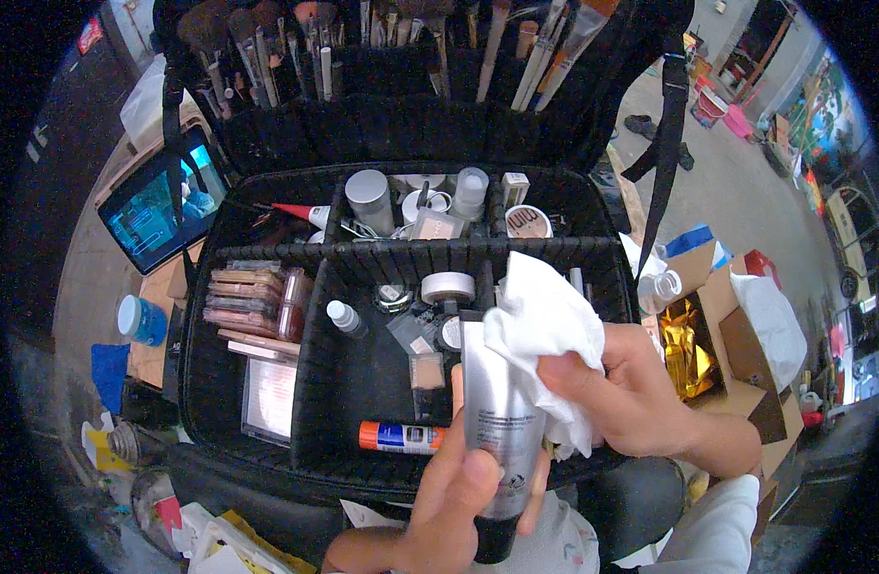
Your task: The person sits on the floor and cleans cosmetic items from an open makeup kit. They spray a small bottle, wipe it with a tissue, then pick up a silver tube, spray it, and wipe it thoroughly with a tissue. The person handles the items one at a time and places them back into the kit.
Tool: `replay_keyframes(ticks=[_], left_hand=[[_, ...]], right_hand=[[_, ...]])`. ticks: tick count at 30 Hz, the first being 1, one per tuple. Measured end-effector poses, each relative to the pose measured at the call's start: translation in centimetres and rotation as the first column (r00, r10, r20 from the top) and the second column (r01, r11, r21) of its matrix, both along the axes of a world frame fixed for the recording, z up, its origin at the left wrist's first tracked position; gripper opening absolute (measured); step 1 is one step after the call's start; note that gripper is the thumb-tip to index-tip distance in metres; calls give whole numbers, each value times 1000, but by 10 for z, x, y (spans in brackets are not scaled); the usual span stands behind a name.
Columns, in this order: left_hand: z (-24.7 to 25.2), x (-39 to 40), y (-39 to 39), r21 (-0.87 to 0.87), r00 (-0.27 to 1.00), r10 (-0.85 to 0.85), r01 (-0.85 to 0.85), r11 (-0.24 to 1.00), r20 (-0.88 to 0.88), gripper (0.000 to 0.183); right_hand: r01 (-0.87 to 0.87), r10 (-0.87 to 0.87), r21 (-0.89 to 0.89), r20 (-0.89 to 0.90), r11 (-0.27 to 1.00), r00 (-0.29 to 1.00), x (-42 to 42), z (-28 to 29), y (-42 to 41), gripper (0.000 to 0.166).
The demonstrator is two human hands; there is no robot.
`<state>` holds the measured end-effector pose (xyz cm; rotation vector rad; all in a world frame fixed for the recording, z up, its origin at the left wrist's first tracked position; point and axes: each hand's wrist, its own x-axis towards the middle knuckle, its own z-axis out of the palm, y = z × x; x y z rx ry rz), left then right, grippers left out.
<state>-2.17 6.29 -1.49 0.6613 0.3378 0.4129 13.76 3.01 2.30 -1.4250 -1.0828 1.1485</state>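
My left hand (pixel 447 495) holds a silver squeeze tube (pixel 493 423) with its black cap pointing down. A crumpled white tissue (pixel 536 308) is pinched in my right hand (pixel 626 394) and lies against the tube's upper right side. Both are above a black divided makeup case (pixel 310 394), which stands unfolded before me. In its middle compartment are an orange and blue glue stick (pixel 403 437), a small white-capped bottle (pixel 345 317), a white round jar (pixel 448 287) and small packets. Stacked compacts (pixel 246 294) fill the left compartment. Some fingers are hidden behind the tube and tissue.
Makeup brushes (pixel 325 72) line the raised lid. To the left are a tablet (pixel 163 201) with a lit screen and a blue jar (pixel 142 320) with a white lid. An open cardboard box (pixel 748 359) with gold foil (pixel 687 351) stands at right; a black strap (pixel 665 158) hangs beside the lid.
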Motion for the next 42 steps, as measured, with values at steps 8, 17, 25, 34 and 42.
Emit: replay_keyframes(ticks=[8, 17, 25, 34, 42], left_hand=[[-24, 1, -7, 133, 979, 117, -95, 986, -165, 54], [-13, -3, 0, 58, 995, -7, 13, 998, -103, 56], [-6, 3, 4, -37, 999, -51, 51, 998, -17, 60], [-28, -14, 1, 177, 951, 63, -9, 984, -303, 59], [0, 13, 3, -114, 995, 95, -93, 989, 9, 53]], right_hand=[[58, -63, -56, -87, 997, 994, 27, -11, 1, 39], [106, -103, 17, -107, 994, 989, 31, -7, 0, 33], [-17, -67, 416, 187, 909, 980, 21, -6, 0, 46], [-329, 119, 337, 518, 882, 847, 14, 10, -7, 20], [-329, 102, 252, 632, 910, 768, -9, 10, -37, 16]])
